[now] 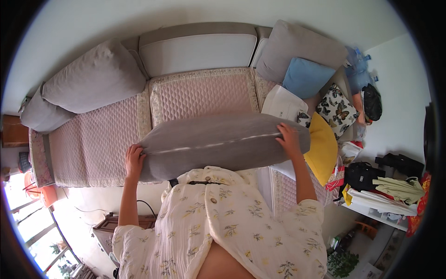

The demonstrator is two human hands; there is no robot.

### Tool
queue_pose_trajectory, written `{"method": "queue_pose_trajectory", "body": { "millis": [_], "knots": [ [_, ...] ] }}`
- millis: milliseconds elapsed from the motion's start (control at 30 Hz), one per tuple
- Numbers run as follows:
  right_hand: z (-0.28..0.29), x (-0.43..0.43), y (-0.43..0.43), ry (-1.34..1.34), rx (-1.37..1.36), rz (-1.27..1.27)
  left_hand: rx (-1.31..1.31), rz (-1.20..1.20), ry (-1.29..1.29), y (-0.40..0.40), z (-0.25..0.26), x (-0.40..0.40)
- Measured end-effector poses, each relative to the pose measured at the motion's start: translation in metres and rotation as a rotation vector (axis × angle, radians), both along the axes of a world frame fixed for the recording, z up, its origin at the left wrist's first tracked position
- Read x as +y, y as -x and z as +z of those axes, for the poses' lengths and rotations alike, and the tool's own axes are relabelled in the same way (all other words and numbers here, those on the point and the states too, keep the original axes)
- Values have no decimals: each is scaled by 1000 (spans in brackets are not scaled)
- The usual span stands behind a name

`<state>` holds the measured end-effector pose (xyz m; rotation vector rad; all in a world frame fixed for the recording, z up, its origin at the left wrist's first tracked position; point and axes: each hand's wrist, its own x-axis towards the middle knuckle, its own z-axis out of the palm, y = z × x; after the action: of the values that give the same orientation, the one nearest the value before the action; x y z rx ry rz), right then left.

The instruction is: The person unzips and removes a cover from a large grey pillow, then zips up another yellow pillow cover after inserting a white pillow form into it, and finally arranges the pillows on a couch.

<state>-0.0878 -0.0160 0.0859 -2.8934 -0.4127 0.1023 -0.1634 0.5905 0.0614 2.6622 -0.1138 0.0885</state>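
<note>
A large grey cushion (209, 134) lies sideways across the front of the sofa seat, close to my body. Its long zipper (216, 143) faces up and looks closed along the visible length. My left hand (134, 161) grips the cushion's left end, at the zipper's end. Near the right end of the zipper, my right hand (289, 139) holds the cushion, fingers bent onto the fabric. The undersides of both hands' grips are hidden.
Pink quilted covers (205, 94) lie on the sofa. Grey back cushions (95, 76) lean at left. On the right are a blue pillow (306, 77), a white bag (284, 103), a yellow pillow (322, 150) and a butterfly-print pillow (338, 110). A wooden cabinet (113, 225) stands behind my left arm.
</note>
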Motion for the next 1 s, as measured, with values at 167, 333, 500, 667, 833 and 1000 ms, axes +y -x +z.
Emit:
{"method": "queue_pose_trajectory", "body": {
  "millis": [167,333,500,667,833,1000],
  "knots": [
    [-1,-39,-3,122,-19,57,-100,113,30,-11,6,-16],
    [52,-51,-25,6,63,155,-95,208,-18,2,23,-5],
    [48,-39,-41,-228,20,145,19,416,111,15,1,22],
    [-1,-49,-65,-41,-97,40,-223,440,-245,-47,10,-79],
    [-21,-58,-96,-2,-377,-128,-42,-81,-257,-64,26,-245],
    [45,27,-105,-129,-542,-64,7,-51,-241,-92,-17,-245]
  ]
}}
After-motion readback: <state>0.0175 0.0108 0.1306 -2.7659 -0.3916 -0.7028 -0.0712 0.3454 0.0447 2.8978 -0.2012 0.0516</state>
